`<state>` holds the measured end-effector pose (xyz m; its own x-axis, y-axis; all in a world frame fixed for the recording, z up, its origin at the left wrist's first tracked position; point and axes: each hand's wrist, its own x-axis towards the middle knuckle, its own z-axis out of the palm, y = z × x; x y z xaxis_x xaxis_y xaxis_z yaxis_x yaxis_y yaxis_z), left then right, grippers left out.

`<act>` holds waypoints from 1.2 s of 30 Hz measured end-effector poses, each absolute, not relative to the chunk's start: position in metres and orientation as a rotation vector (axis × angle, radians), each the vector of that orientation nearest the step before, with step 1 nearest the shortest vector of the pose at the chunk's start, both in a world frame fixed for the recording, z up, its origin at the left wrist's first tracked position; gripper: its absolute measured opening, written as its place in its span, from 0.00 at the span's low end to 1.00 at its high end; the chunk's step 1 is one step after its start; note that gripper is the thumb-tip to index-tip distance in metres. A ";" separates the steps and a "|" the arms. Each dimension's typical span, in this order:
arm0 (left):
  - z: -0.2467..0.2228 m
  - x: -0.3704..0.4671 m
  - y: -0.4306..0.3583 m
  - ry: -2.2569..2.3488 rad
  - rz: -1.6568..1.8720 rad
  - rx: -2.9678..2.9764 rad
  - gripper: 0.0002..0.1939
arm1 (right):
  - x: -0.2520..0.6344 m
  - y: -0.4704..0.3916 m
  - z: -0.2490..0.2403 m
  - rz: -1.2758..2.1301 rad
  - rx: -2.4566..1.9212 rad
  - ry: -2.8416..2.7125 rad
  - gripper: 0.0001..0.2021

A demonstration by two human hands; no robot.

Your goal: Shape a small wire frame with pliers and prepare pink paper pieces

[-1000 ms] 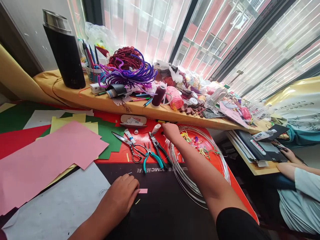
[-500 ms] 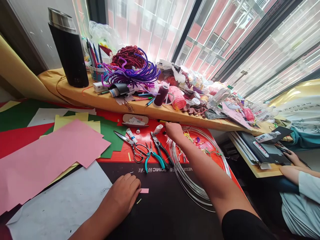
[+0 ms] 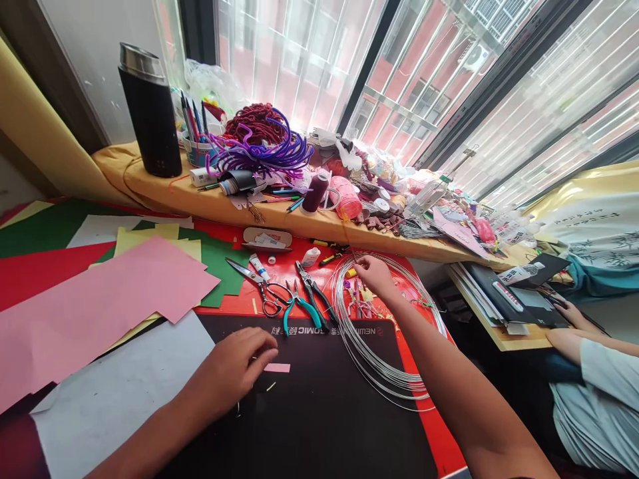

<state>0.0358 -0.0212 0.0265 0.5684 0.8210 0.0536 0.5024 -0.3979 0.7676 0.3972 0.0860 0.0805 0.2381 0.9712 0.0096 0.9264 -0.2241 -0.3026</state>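
My left hand hovers over the black mat, fingers loosely bent and thumb apart from them. A pink paper strip lies just right of its fingertips, beside a tiny yellow scrap. Below the palm shows a short bent wire; whether the hand touches it I cannot tell. My right hand is pinched at the far side of the wire coil. Something thin and dark pokes up from its fingertips, too small to name. Near it are yellow-and-black tools and a small white bottle.
Scissors, teal-handled pliers and black pliers lie mid-table. Coloured paper covers the left. A cluttered ledge carries a black flask and purple pipe cleaners. Another person's arm is at right.
My right hand has moved from beside the white bottle toward the coil, uncovering the yellow-and-black tools. My left hand has lifted off the pink strip and its fingers have parted. The view has shifted slightly.
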 end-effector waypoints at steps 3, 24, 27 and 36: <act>0.047 0.039 0.003 1.189 0.625 2.007 0.14 | 0.392 0.069 0.083 0.432 -2.111 -1.647 0.17; 0.044 0.188 0.156 1.489 0.540 2.278 0.09 | 0.351 -0.021 0.096 0.993 -1.306 -1.015 0.19; 0.056 0.163 0.128 1.388 0.686 2.327 0.09 | 0.353 -0.026 0.102 0.978 -1.271 -0.992 0.18; 0.061 0.074 0.005 1.127 0.812 2.304 0.09 | 0.311 -0.031 0.120 0.982 -1.137 -1.079 0.15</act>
<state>0.0742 0.0045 0.0613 0.4937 0.8132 0.3081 0.5501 -0.5664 0.6136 0.3109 -0.0314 0.1200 0.2069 0.9676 0.1444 -0.0532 0.1585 -0.9859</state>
